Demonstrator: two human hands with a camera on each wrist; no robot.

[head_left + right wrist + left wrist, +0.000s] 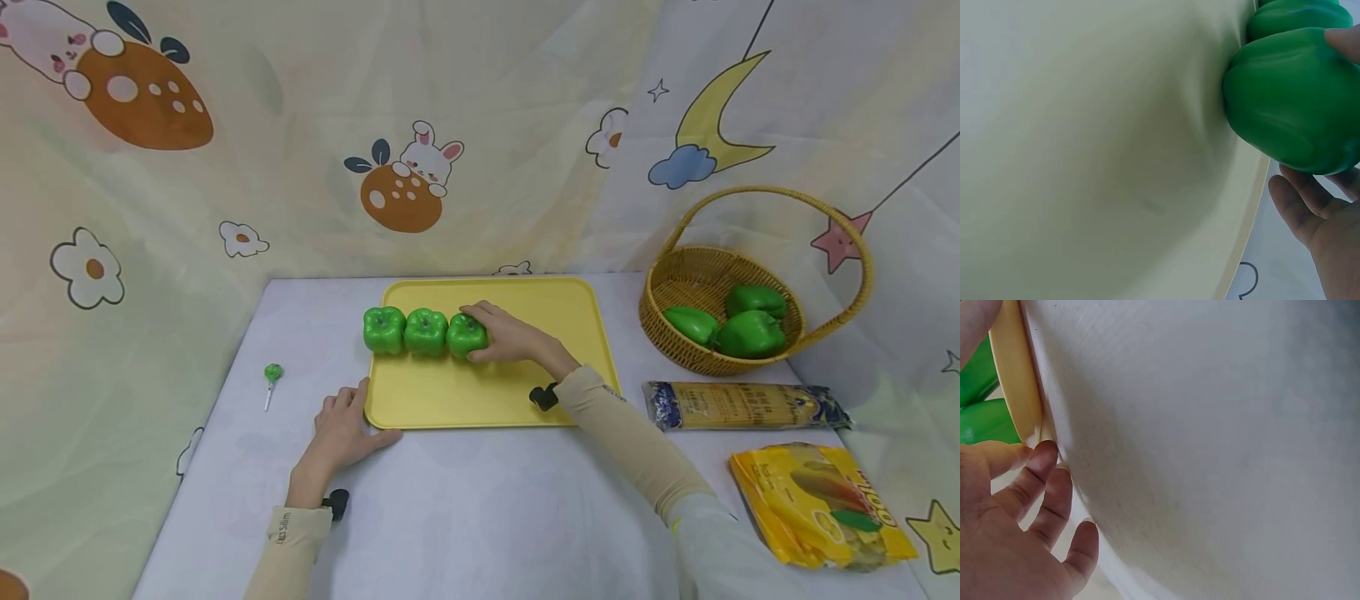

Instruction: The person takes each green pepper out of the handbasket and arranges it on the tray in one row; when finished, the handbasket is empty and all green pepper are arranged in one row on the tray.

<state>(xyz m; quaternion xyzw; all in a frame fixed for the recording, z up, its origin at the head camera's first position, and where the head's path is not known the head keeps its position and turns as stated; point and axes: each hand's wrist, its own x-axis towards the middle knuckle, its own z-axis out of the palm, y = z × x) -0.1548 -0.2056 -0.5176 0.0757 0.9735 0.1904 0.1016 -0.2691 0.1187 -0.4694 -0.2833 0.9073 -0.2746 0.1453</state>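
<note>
Hands: right (pixel 510 335) grips pepper (pixel 462 336), left (pixel 343 429) spread against tray (pixel 472 402).

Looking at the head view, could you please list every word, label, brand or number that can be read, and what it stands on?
"Slim", apparently, on the beige fabric left sleeve; letters beside it are unclear.
Long yellow-and-blue plastic packet: print too small to read.
Yellow plastic bag with a fruit picture: red lettering unclear, small print blurred.
</note>
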